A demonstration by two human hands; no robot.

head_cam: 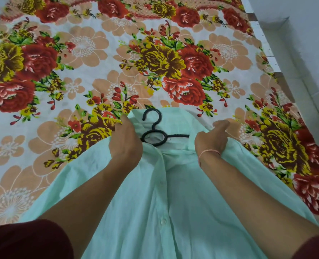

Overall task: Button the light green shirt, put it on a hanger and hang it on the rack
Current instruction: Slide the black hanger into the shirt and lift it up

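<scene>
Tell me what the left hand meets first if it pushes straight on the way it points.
The left hand, gripping the light green shirt, points away from the person. It would probably slide off the shirt's edge onto the floral bedsheet; the black hanger lies to its right, outside that line.

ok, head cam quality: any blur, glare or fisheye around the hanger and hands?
Head view: soft even light, no glare; faint shadows under the left hand and right hand on the light green button-up shirt; the black plastic hanger is sharp; the floral bedsheet borders bow slightly, wide-angle.
</scene>
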